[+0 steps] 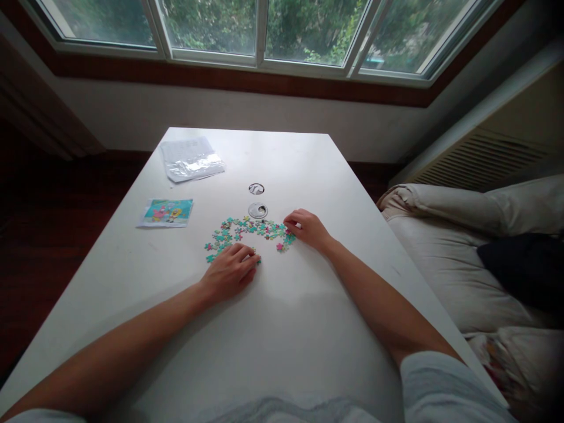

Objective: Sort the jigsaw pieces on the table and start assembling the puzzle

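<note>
A scatter of small teal and pink jigsaw pieces lies in the middle of the white table. My left hand rests palm down at the near edge of the scatter, its curled fingers touching pieces at their tips. My right hand sits at the scatter's right end, fingers bent and pinched on a piece there; what lies under the fingertips is hidden.
A colourful picture card lies left of the pieces. A clear plastic bag is at the far left of the table. Two round grommets sit behind the pieces. A cushioned sofa stands to the right, windows beyond.
</note>
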